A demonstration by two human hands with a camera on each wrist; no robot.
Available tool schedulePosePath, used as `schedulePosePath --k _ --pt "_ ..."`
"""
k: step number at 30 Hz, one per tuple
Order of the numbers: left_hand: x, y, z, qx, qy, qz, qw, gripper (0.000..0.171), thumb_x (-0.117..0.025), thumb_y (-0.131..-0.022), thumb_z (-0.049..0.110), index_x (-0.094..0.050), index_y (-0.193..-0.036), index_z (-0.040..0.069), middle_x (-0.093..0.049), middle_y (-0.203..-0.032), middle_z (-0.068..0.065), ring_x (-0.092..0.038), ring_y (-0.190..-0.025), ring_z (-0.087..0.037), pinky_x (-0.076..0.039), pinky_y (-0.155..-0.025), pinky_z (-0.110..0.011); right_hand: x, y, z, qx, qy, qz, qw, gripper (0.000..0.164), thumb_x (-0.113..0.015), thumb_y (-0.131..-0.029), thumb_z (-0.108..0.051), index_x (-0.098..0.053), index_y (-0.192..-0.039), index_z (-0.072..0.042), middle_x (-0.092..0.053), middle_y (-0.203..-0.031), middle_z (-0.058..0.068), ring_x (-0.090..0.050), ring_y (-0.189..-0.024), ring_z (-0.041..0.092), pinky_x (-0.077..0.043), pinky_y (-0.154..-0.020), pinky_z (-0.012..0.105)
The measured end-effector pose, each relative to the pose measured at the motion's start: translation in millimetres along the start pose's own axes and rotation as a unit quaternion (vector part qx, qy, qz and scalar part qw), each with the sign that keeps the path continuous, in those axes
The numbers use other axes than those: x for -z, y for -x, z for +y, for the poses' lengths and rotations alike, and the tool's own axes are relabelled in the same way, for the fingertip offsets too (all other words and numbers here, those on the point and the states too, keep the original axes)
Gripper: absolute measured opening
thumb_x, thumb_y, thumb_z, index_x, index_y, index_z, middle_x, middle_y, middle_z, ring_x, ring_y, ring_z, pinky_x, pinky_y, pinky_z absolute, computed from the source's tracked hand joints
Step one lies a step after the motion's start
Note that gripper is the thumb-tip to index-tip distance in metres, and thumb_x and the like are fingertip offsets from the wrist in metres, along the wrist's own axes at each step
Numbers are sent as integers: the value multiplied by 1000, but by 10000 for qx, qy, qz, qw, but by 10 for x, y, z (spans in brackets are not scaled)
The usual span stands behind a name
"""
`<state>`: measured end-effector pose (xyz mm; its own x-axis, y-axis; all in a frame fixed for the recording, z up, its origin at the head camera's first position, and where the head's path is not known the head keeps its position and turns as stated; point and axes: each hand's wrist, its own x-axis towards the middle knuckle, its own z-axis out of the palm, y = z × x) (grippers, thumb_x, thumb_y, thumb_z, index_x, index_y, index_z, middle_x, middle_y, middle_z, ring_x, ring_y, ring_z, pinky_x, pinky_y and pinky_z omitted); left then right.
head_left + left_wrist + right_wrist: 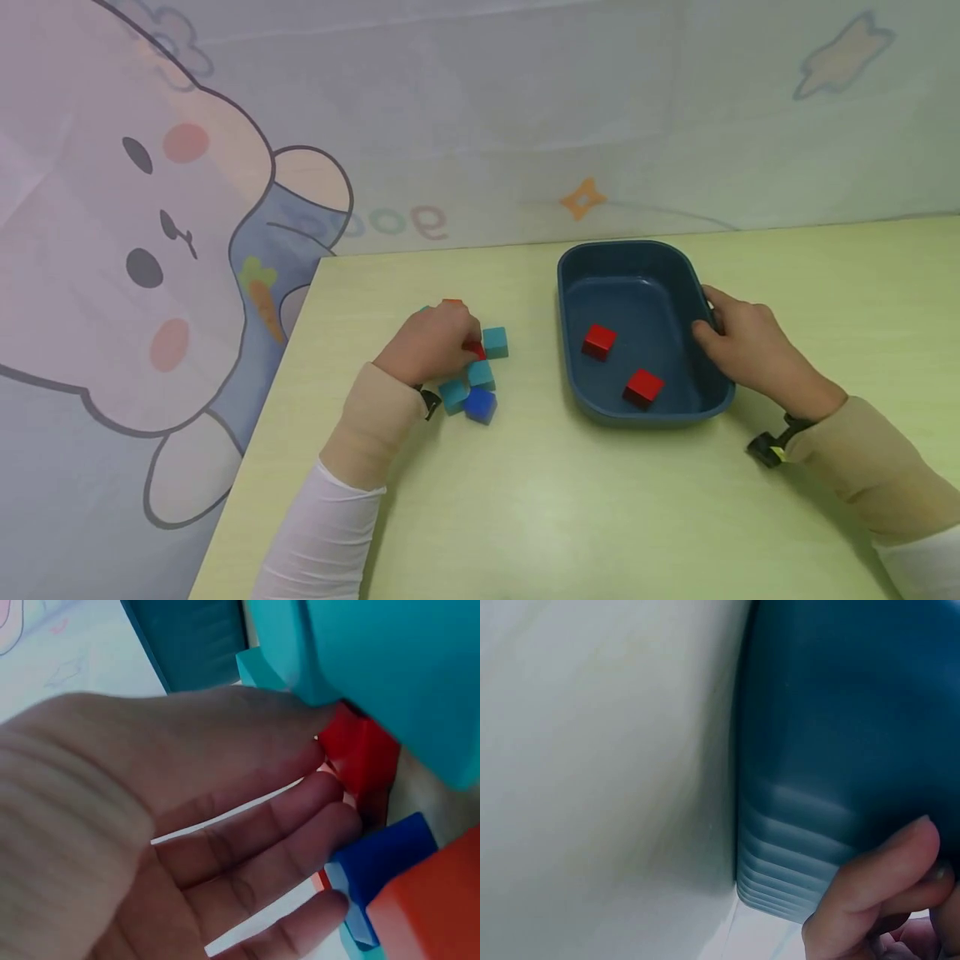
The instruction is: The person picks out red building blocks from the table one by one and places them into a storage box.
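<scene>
My left hand (435,337) reaches into a cluster of small cubes and pinches a red cube (369,754) between thumb and fingertips. Around it sit teal cubes (495,342), a blue cube (481,406) and an orange cube (435,900); the hand partly hides the group in the head view. My right hand (757,346) grips the right side of a dark blue bin (633,296), thumb over the rim and fingers against the outer wall. Two red cubes, one (599,342) farther left and one (643,389) nearer the front, lie inside the bin.
All of it stands on a pale yellow-green table (525,508). A printed cloth (480,108) with a cartoon animal hangs behind the back edge and along the left. The bin is to the right of the cube cluster, with a strip of table between.
</scene>
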<state>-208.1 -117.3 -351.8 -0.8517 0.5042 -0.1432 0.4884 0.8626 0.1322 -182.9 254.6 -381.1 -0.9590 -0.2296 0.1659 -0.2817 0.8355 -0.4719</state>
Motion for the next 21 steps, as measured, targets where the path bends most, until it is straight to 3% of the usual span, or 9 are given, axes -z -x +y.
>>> schedulePosePath --k 10,15,21 --pt "-25 15 21 121 -101 46 9999 8 -75 -85 23 -77 -87 15 -67 -86 1 -59 -79 -15 -52 -67 -29 10 -1 -6 -123 -16 -83 9999 50 -46 -94 -6 -40 -140 14 -48 -47 0 -42 -41 11 -35 -44 27" --pt "-36 20 48 175 -232 -3 9996 16 -77 -84 25 -76 -95 13 -64 -94 -3 -60 -78 -16 -53 -69 -28 6 4 -5 -99 -1 -66 9999 50 -47 -95 -7 -41 -139 14 -46 -47 0 -38 -38 7 -32 -43 26" --pt "-57 19 52 153 -328 6 9993 13 -76 -84 19 -75 -93 11 -63 -94 -3 -61 -73 -17 -52 -67 -27 6 0 -13 -76 -23 -74 9999 50 -47 -95 -7 -41 -139 15 -46 -47 -1 -37 -38 7 -33 -42 26"
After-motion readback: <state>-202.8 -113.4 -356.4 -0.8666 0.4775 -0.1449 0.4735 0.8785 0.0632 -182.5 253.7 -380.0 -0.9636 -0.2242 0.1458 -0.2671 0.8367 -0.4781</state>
